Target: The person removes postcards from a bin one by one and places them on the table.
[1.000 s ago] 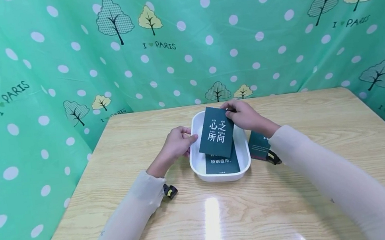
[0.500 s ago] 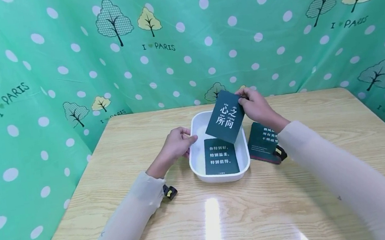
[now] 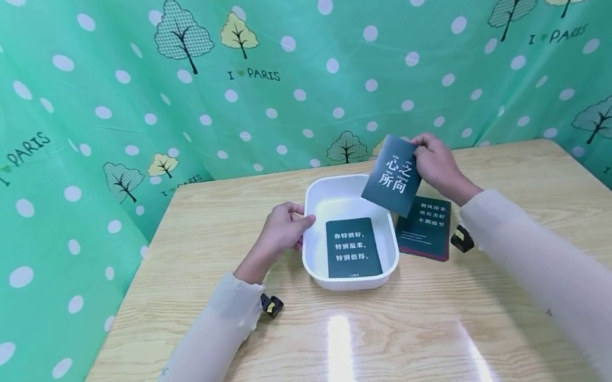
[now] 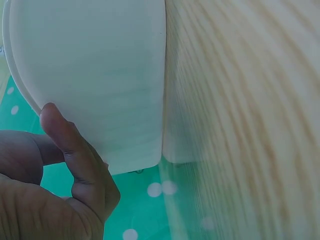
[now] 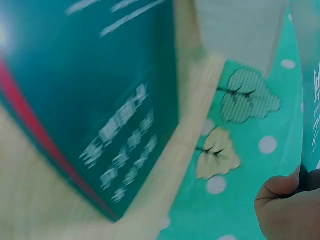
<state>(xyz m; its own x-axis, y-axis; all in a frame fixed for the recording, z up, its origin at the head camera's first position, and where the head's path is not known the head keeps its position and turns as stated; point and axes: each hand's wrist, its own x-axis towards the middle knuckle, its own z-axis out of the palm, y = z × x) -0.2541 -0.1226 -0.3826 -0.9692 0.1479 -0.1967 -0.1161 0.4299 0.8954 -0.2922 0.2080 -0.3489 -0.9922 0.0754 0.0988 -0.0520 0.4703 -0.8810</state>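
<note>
My left hand (image 3: 283,229) grips the left rim of a white plastic tub (image 3: 336,205), thumb over the edge. The left wrist view shows the same hand (image 4: 75,185) against the tub's outer wall (image 4: 95,75). Inside the tub lies a dark green booklet (image 3: 354,265) with white lettering. Another dark green booklet (image 3: 392,175) is pinched at its upper right edge by my right hand (image 3: 439,165), tilted above the tub's right rim. Below that hand, a stack of green booklets (image 3: 425,237) with a red edge lies on the table beside the tub.
The wooden table (image 3: 258,362) ends at a green curtain (image 3: 276,131) printed with trees and dots. A dark wrist-camera mount (image 3: 272,305) shows at the left sleeve and another mount (image 3: 462,238) at the right one.
My right hand has carried the booklet rightward from over the tub to above its right rim, uncovering the one inside and the stack. The left hand stays on the tub.
</note>
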